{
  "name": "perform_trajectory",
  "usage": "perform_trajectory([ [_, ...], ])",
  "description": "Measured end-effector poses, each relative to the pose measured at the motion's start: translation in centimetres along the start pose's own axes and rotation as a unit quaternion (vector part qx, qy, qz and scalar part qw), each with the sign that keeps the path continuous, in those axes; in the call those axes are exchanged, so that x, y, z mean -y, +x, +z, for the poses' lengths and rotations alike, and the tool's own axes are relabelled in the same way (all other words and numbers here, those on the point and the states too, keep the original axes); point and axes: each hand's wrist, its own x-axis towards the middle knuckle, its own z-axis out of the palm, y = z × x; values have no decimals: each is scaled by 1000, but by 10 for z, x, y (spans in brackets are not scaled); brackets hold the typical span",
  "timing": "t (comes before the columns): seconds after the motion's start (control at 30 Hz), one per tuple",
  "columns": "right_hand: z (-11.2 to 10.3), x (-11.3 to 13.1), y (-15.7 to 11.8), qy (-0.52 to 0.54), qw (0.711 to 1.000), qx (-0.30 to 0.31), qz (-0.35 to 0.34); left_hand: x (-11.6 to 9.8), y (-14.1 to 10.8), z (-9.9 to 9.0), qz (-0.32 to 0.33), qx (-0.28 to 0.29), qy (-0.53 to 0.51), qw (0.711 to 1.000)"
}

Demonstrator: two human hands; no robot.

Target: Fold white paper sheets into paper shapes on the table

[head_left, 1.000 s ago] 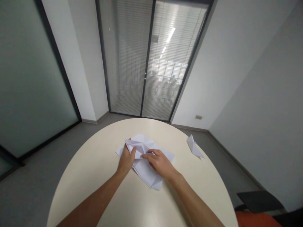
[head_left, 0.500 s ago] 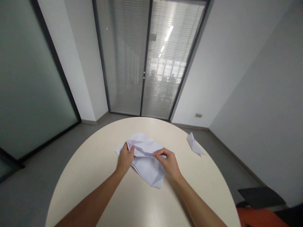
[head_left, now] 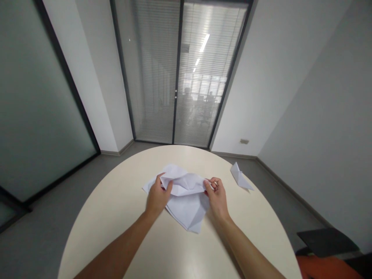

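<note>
A creased white sheet of paper (head_left: pixel 186 185) is held up between my two hands, slightly above the table. My left hand (head_left: pixel 158 195) pinches its left end, thumb in front and fingers behind. At the right end, my right hand (head_left: pixel 216 195) grips the edge between thumb and curled fingers. Under it lie more white paper sheets (head_left: pixel 188 213), stacked and fanned out at angles. A folded white paper shape (head_left: pixel 240 177) with a pointed top rests near the table's right rim, apart from both hands.
The round cream table (head_left: pixel 116 217) fills the lower middle. Behind it is a glass door (head_left: pixel 174 97) with blinds. An orange and black chair (head_left: pixel 325 248) stands at the lower right, beside the table. White walls close in on the right.
My right hand has shifted right along the paper to its end and changed its pinch. The held paper is now spread wider between both hands. The camera view has moved slightly.
</note>
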Motion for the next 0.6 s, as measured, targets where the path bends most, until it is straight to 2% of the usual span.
perform_trajectory([
  [0.1,-5,-2,1,-53,997,32,-49,5,4,2,-2,-3,-19,1000],
  [0.2,-8,-3,-3,-176,975,94,-95,10,7,2,-13,-10,-18,1000],
  [0.33,-6,1,-11,-303,944,117,-65,11,7,2,-37,-9,-45,998],
  [0.47,-5,3,-12,-338,932,113,-60,7,4,2,-63,18,-119,991],
  [0.6,-6,-1,-8,-316,942,102,-47,6,4,2,-76,47,-187,978],
])
